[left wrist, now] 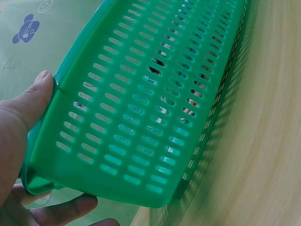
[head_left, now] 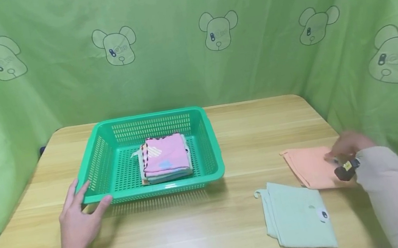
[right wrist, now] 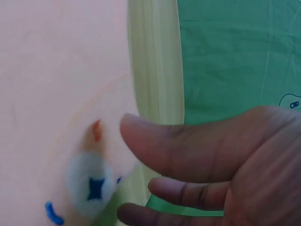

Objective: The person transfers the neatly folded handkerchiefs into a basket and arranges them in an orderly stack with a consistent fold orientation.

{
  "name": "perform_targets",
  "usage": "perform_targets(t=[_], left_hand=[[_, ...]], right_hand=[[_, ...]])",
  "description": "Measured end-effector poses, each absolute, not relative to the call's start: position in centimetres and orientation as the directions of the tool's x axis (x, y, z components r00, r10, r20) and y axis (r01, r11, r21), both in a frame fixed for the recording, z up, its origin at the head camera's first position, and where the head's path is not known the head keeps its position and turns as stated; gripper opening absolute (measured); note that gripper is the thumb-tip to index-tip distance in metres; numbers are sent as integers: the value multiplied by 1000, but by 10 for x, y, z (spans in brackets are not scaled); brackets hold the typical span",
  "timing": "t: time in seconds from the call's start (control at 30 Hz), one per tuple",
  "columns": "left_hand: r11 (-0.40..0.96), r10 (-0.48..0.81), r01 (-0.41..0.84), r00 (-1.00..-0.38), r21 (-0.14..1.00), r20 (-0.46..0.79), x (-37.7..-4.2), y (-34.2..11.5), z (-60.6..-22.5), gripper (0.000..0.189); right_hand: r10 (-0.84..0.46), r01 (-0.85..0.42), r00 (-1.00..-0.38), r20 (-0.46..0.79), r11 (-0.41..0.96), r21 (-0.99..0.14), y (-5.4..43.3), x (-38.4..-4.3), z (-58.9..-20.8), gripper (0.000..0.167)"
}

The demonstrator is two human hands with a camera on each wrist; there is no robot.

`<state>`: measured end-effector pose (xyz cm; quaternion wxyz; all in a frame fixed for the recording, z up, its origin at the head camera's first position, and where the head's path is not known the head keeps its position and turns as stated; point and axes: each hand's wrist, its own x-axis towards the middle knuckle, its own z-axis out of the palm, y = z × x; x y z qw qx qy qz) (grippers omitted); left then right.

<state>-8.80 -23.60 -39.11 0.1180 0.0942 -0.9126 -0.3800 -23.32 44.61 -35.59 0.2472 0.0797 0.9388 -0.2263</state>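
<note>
My left hand [head_left: 80,225] is at the near left corner of a green plastic basket [head_left: 154,189], its fingers spread. In the left wrist view the thumb [left wrist: 44,87] lies against the basket's rim, and the other fingers reach round the corner. A stack of folded cloths with a pink one [head_left: 166,154] on top lies in the basket. At the table's right, my right hand [head_left: 350,145] is over the right part of a folded orange cloth [head_left: 307,163]. In the right wrist view its thumb and fingers are apart at the edge of the cloth, which bears a printed face.
A folded mint-green cloth [head_left: 298,216] with a loop lies nearer me, just left of the orange one. The wooden table [head_left: 185,237] has rounded far corners, and a green curtain [head_left: 177,80] with bear heads surrounds its back and sides.
</note>
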Motion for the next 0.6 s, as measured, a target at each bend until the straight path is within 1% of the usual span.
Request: perform_targets(t=[0.07,0.1,0.2,0.27,0.3,0.37,0.47,0.5,0.6], left_hand=[[693,-262,-83,-955,716,143,-88,-237,-392,81],[693,-262,-82,-954,717,144,-88,-237,-392,81],[689,-263,-78,-953,721,148,-88,-236,-393,81],[685,-265,-77,-952,724,150,-87,-236,-393,81],[685,-265,-76,-953,725,150,-87,-236,-393,81],[688,-263,-74,-953,722,153,-87,-236,-393,81],[692,-261,-72,-952,719,156,-87,-235,-393,81],[692,-261,-72,-953,719,155,-87,-235,-393,81],[690,-262,-72,-952,720,156,-87,-236,-394,81]], right_hand=[[66,330,-844,-533,846,-418,446,-228,-356,39],[83,367,-832,-548,824,-432,446,-226,-356,44],[94,396,-820,-565,805,-442,448,-222,-359,69],[97,418,-810,-579,789,-451,450,-221,-361,83],[96,421,-808,-581,784,-456,451,-221,-363,83],[82,407,-815,-574,786,-466,452,-220,-367,68],[86,420,-822,-563,759,-498,452,-215,-368,38],[85,412,-833,-546,753,-512,452,-213,-369,29],[63,346,-883,-465,756,-555,447,-199,-365,24]])
